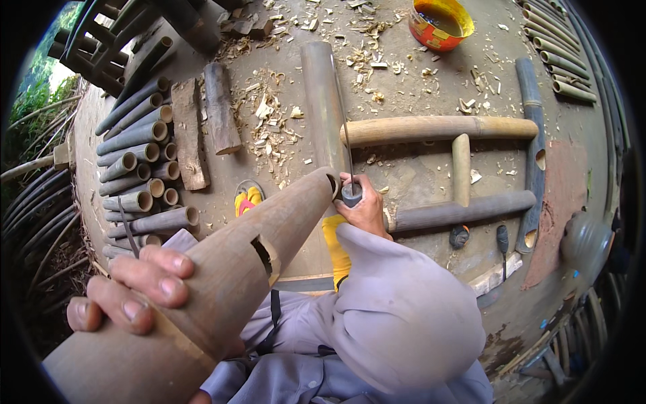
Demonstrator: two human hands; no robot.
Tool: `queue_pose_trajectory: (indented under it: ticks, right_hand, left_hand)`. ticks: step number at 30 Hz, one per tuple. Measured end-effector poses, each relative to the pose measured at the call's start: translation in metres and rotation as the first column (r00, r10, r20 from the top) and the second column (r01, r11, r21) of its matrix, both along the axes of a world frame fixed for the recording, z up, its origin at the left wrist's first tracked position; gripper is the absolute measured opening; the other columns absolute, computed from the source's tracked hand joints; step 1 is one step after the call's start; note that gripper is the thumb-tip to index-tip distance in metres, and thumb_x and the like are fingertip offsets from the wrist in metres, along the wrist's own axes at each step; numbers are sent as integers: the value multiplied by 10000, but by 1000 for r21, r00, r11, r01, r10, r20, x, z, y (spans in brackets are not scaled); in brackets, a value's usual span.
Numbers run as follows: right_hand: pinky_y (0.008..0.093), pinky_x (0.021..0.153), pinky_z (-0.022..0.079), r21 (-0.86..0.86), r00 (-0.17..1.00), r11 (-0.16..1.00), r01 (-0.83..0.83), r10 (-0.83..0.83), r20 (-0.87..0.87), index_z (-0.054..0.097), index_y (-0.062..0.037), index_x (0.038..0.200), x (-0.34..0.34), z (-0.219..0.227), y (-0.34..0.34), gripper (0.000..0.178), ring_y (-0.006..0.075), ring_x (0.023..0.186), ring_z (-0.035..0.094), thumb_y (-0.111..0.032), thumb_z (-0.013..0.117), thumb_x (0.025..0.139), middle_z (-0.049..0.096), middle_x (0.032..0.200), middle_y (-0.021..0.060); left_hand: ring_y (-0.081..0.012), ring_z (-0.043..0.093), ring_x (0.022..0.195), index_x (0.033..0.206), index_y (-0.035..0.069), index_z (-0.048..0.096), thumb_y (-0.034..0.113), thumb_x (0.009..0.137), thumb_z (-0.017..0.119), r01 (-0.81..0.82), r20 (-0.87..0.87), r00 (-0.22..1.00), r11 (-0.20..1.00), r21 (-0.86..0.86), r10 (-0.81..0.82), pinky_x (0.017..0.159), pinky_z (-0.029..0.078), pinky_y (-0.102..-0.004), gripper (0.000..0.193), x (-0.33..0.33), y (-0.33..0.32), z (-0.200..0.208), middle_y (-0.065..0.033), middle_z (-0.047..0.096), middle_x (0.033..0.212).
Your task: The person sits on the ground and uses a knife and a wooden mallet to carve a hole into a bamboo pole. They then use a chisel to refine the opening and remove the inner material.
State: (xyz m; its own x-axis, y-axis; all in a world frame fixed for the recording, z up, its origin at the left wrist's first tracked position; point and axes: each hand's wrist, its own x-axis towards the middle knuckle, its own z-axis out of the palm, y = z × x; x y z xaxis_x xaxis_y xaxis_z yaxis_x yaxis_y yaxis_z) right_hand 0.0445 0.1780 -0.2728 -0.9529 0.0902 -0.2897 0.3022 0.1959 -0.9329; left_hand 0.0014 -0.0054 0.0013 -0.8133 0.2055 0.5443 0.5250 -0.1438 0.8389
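Observation:
A thick brown bamboo pole (222, 269) slants across the lower left, with a squarish hole cut in its side and another opening near its far end. My left hand (134, 289) is closed over its near part, fingers wrapped on top. My right hand (369, 209) grips the dark round handle of a knife (352, 194), just right of the pole's far end. Its thin blade points away from me, seen nearly edge-on. Beyond lies a bamboo frame (437, 129) of joined poles, the blade running alongside its left pole (323, 101).
Cut bamboo tubes (145, 155) are stacked at the left, beside a rough wood block (190, 135) and a short log (221, 111). A red and yellow bucket (441, 27) stands far off. A tape measure (459, 236) and a dark-handled tool (503, 241) lie right. Shavings litter the ground.

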Motion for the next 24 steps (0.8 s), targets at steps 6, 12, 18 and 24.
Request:
queue_pose_trajectory:
  ticks: [6,12,18,24]
  right_hand:
    - [351,789,523,46,998,998,44,-41,-49,503,-28,948,-2,-13,4,389,291,958,672,8,727,632,652,1120,194]
    - [335,750,534,67,994,996,57,-51,-94,533,-1,1045,1,-16,8,446,254,874,679,-35,746,655,666,1062,148]
    - [333,745,533,78,998,996,31,-26,-64,545,2,1065,-1,-13,10,454,251,855,677,-36,747,660,667,1025,144]
    - [352,728,528,96,996,995,23,-15,-85,555,1,1068,-2,-11,12,447,278,833,671,-52,751,670,650,933,156]
  left_hand:
    - [-304,576,890,1236,60,410,295,905,561,-80,57,995,994,73,76,795,475,-510,433,-2,-2,-18,-88,554,993]
    - [-295,533,1007,1345,95,315,319,802,693,194,138,975,972,-130,-176,841,459,-512,699,-4,-29,-7,-76,492,1154]
    - [-284,499,1101,1430,119,240,341,706,810,274,172,955,943,-188,-243,880,444,-508,947,-6,-40,-2,-65,443,1279]
    - [-265,504,1076,1398,96,261,352,648,846,246,156,963,953,-175,-219,887,434,-473,985,-11,-35,-7,-59,458,1226]
